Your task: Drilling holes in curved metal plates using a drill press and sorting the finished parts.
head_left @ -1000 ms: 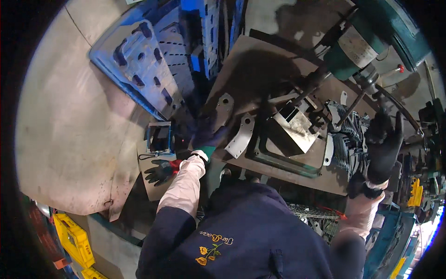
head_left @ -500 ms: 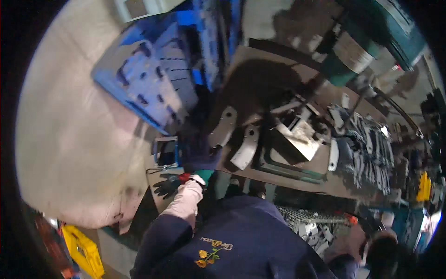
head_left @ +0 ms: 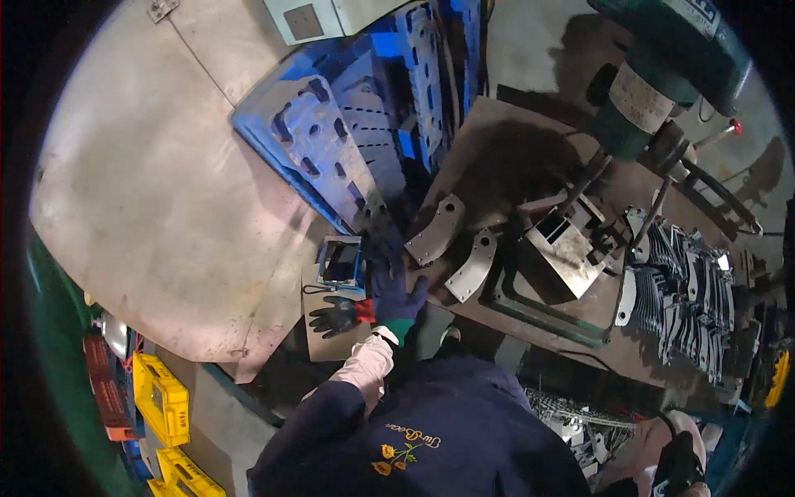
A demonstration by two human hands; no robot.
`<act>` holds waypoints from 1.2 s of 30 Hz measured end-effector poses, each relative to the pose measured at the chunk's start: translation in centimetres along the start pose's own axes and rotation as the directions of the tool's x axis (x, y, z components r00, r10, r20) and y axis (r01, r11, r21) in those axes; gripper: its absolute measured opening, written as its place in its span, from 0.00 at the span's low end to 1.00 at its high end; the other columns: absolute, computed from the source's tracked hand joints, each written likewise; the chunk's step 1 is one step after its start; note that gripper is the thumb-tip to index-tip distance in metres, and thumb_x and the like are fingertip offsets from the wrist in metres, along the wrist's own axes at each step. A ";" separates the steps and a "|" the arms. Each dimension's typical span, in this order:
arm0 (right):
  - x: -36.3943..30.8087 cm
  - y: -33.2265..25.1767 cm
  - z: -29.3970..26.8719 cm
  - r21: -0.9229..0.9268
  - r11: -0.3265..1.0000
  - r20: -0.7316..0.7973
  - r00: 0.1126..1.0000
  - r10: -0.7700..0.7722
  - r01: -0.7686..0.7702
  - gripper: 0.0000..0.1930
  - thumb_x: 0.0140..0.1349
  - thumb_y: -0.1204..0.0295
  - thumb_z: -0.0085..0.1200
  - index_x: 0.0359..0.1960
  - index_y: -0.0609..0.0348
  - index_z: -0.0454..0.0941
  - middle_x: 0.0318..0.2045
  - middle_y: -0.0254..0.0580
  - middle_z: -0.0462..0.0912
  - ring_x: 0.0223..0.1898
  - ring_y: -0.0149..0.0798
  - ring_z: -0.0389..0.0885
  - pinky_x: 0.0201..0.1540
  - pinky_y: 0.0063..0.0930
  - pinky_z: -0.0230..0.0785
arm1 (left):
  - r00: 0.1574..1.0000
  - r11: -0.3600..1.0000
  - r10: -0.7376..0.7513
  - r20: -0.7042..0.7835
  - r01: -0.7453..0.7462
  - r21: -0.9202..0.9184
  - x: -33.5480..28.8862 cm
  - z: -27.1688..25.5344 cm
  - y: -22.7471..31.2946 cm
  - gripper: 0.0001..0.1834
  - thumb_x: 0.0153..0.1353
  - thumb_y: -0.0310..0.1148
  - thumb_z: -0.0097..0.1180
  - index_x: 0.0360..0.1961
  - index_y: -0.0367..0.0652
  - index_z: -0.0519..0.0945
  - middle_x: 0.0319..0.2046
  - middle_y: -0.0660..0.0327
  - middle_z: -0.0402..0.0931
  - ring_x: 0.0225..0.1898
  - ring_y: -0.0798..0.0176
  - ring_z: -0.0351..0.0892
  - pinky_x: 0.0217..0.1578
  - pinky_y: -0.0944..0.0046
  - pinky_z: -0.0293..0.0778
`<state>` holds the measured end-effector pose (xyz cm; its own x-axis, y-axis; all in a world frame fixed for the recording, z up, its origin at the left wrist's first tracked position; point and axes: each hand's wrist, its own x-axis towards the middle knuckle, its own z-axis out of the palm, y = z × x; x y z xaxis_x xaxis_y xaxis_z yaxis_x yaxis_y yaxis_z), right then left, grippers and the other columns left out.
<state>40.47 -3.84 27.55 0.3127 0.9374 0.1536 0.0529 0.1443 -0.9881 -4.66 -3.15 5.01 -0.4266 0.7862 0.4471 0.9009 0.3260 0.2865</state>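
My left hand (head_left: 396, 294), in a dark blue-purple glove with a green cuff, is stretched out at the left edge of the worktable. Its thumb stands apart from the fingers, and nothing shows in its grip. Just beyond it on the table lie a curved metal plate (head_left: 436, 230) with a round hole and a second similar plate (head_left: 473, 267). Beside the wrist rests a loose black-and-red glove (head_left: 333, 316). Low at the right is my right hand (head_left: 683, 465), dark and beside a bin of metal parts (head_left: 580, 435); its fingers cannot be made out.
A green drill press (head_left: 642, 103) stands over a metal fixture block (head_left: 567, 253) on the brown worktable (head_left: 497, 141). Stacked curved plates (head_left: 683, 290) lie at the right. Blue plastic pallets (head_left: 323, 137) lean at the back left, near a large pale sheet (head_left: 166, 199). Yellow crates (head_left: 161, 402) sit lower left.
The whole view has shifted, so the table and pallets appear farther right. My left hand's fingers and thumb now show more clearly by the table edge. The plates look unmoved on the table.
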 end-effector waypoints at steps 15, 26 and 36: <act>-1.7 1.8 -4.3 -0.005 0.998 0.015 0.998 0.061 -0.061 0.22 0.70 0.57 0.44 0.55 0.63 0.72 0.49 0.41 0.77 0.48 0.35 0.73 0.54 0.29 0.65 | 0.994 0.989 -0.090 -0.060 0.082 -0.124 -2.8 -1.1 2.3 0.49 0.53 0.48 0.61 0.71 0.44 0.51 0.61 0.37 0.60 0.59 0.34 0.64 0.57 0.46 0.66; -3.2 2.8 -5.6 0.000 0.996 0.022 0.995 0.095 -0.095 0.22 0.70 0.58 0.44 0.56 0.63 0.71 0.49 0.42 0.77 0.49 0.35 0.73 0.55 0.29 0.65 | 0.995 0.989 -0.101 -0.013 0.098 -0.113 -3.3 -1.3 2.2 0.45 0.58 0.52 0.58 0.69 0.39 0.55 0.63 0.37 0.59 0.60 0.33 0.63 0.58 0.44 0.65; -4.4 3.3 -7.2 0.008 0.993 0.053 0.992 0.117 -0.117 0.22 0.70 0.59 0.45 0.56 0.63 0.71 0.49 0.43 0.77 0.50 0.36 0.73 0.55 0.30 0.64 | 0.991 0.992 -0.108 -0.080 0.102 -0.074 -4.8 -1.7 2.7 0.45 0.58 0.48 0.60 0.70 0.41 0.52 0.63 0.37 0.59 0.62 0.33 0.62 0.58 0.46 0.65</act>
<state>46.10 -9.81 23.67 0.2655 0.9634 0.0369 0.0085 0.0359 -0.9993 -0.33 -7.00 5.10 -0.5265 0.7016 0.4802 0.8442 0.3648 0.3927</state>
